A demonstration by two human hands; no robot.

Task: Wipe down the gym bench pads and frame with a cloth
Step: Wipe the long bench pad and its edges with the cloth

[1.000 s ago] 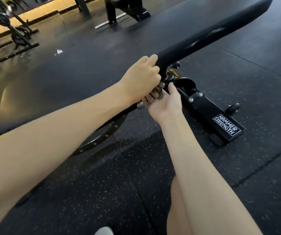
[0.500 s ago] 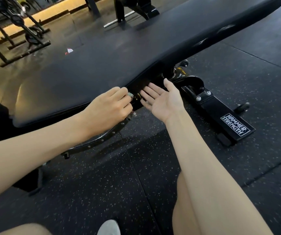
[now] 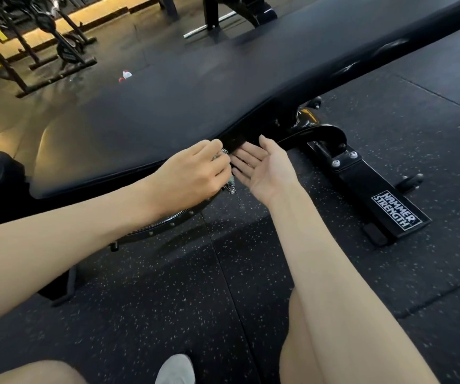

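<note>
A long black bench pad (image 3: 184,106) runs from lower left to upper right across the view. Under it the black frame (image 3: 362,184) reaches the floor, with a white brand label on its foot bar. My left hand (image 3: 192,173) is curled round a small patterned cloth (image 3: 230,187), whose edge hangs out below the fingers at the pad's near edge. My right hand (image 3: 265,164) lies beside it, palm up with straight fingers, under the pad's edge and holding nothing.
Black speckled rubber floor mats (image 3: 168,300) surround the bench. A weight rack with plates (image 3: 62,48) stands at the back left, another machine base (image 3: 240,12) at the back centre. A small white and red object (image 3: 125,75) lies on the floor. My knees and a white shoe (image 3: 174,370) are at the bottom.
Both hands dropped from the pad's tip to its near side edge. My right hand opened palm up, and my left hand kept the cloth. The view shifted toward the bench's middle.
</note>
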